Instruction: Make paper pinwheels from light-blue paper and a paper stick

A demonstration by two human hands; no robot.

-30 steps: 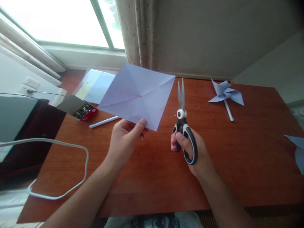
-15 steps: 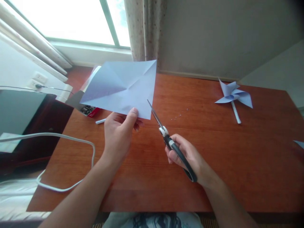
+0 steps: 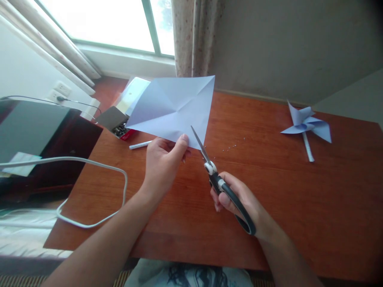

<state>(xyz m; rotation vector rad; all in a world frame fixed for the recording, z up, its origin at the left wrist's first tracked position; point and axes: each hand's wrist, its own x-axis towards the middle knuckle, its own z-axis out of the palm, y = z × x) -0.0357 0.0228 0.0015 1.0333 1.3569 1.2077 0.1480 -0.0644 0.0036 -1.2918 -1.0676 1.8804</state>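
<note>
Pinching one creased sheet [image 3: 175,107] are the left fingers [image 3: 180,146], while the right fingers [image 3: 232,182] grip one pair of scissors [image 3: 216,178].

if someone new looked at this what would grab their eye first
Probably the creased, pale square paper sheet held up by the left hand near the middle, with black-and-white-handled metal scissors in the right hand at its nearest corner. Next, the pale folded-paper pinwheel at the right on the reddish-brown wooden table. The bright, glaring window at upper left also stands out.
</note>
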